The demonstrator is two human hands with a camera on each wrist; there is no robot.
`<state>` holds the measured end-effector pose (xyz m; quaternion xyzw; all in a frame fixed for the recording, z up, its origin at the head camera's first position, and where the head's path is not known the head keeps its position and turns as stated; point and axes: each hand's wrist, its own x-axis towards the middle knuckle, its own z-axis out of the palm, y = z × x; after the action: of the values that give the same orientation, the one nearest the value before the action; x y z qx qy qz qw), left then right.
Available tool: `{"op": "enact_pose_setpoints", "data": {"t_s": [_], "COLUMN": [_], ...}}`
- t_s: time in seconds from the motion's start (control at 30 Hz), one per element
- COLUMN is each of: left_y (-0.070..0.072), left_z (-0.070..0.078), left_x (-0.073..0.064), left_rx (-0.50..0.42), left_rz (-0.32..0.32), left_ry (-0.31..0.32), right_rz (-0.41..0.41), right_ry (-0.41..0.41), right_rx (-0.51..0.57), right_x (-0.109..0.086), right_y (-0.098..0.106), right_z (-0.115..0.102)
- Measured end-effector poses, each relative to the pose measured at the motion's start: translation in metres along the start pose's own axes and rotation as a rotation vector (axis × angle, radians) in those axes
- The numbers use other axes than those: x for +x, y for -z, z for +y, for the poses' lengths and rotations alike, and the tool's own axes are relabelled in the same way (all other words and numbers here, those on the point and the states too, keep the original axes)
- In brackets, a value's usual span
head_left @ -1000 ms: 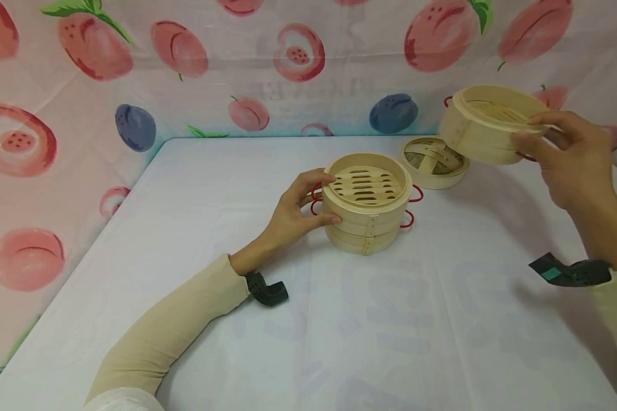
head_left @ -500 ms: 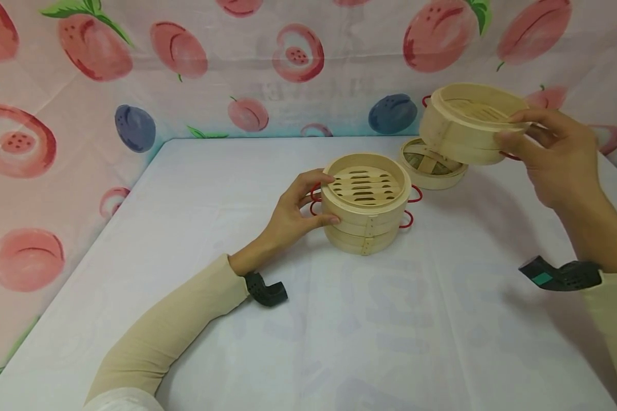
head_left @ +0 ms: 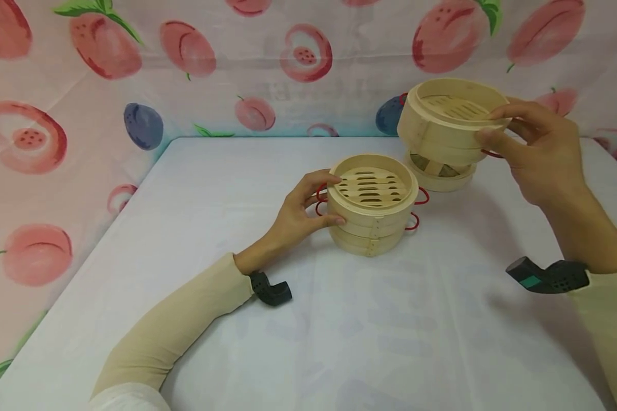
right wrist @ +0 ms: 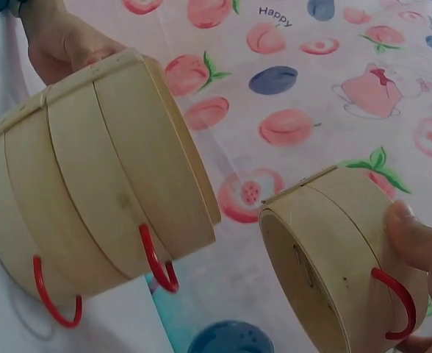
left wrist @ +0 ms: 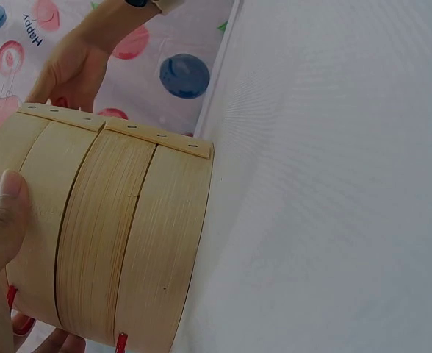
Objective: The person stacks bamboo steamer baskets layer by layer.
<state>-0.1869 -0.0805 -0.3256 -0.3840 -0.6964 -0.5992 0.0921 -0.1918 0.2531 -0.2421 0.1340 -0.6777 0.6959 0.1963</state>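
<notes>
Two stacked bamboo steamer baskets [head_left: 372, 205] with red loop handles and a slatted top stand mid-table. My left hand [head_left: 308, 202] grips their left side, thumb in front and fingers behind; its thumb [left wrist: 6, 220] shows on the bamboo wall in the left wrist view. Up in the air to the right, my right hand [head_left: 540, 142] pinches the rim of a third steamer basket [head_left: 442, 134], thumb outside and fingers over the edge. The held basket [right wrist: 333, 257] tilts slightly, its underside partly visible in the right wrist view. A woven steamer lid [head_left: 444, 180] lies behind, partly hidden below it.
A white cloth covers the table [head_left: 211, 188]. A fruit-print curtain [head_left: 339, 74] hangs right behind its back edge and along the left. Black wrist cameras [head_left: 272, 290] sit at both sleeve cuffs.
My right hand has carried the held basket to the left, from beside the lid to above it and nearer the stack. The left hand keeps its grip; the view shifts slightly.
</notes>
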Motion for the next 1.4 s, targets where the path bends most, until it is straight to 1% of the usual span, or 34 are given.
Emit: {"op": "enact_pose_setpoints", "data": {"t_s": [0.1, 0.2, 0.4, 0.5, 0.53, 0.6, 0.67, 0.7, 0.77, 0.9, 0.97, 1.13, 1.27, 1.4], "left_y": [0.000, -0.001, -0.001, -0.002, -0.002, -0.001, -0.001, 0.000, 0.001, 0.002, 0.002, 0.002, 0.002, 0.002], "left_z": [-0.011, -0.022, -0.027, -0.027, -0.026, -0.026, -0.026, -0.025, -0.025, -0.025, -0.026, -0.025, -0.025, -0.025], "left_x": [-0.001, -0.001, -0.001, 0.000, 0.000, 0.000, -0.001, -0.001, -0.001, -0.002, -0.002, -0.003, -0.003, -0.004], "left_rx": [-0.001, -0.006, -0.013, -0.010, -0.008, -0.006, -0.001, 0.002, 0.007, 0.006, 0.000, 0.002, 0.008, 0.014], "left_rz": [0.007, 0.013, 0.013, 0.012, 0.011, 0.010, 0.011, 0.011, 0.011, 0.008, 0.005, -0.006, -0.015, -0.013], "left_ry": [-0.003, 0.003, -0.009, -0.007, -0.004, -0.002, 0.000, 0.000, 0.004, 0.011, 0.013, 0.004, -0.018, -0.019], "right_rz": [-0.040, -0.074, -0.110, -0.123, -0.125, -0.135, -0.147, -0.153, -0.163, -0.181, -0.199, -0.243, -0.266, -0.296], "right_ry": [0.007, -0.004, -0.035, -0.041, -0.035, -0.023, -0.004, 0.009, 0.019, 0.006, -0.013, -0.043, -0.057, -0.059], "right_rx": [0.026, 0.000, 0.022, -0.051, -0.099, -0.134, -0.131, -0.147, -0.207, -0.386, -0.401, -0.396, -0.445, -0.483], "right_x": [0.002, 0.003, 0.001, -0.003, -0.004, -0.005, -0.007, -0.007, -0.008, -0.010, -0.012, -0.014, -0.015, -0.015], "right_y": [-0.009, -0.016, -0.027, -0.031, -0.032, -0.034, -0.036, -0.037, -0.039, -0.042, -0.044, -0.046, -0.046, -0.047], "right_z": [-0.001, -0.004, -0.010, -0.012, -0.012, -0.011, -0.010, -0.009, -0.008, -0.008, -0.008, -0.008, -0.007, -0.008]}}
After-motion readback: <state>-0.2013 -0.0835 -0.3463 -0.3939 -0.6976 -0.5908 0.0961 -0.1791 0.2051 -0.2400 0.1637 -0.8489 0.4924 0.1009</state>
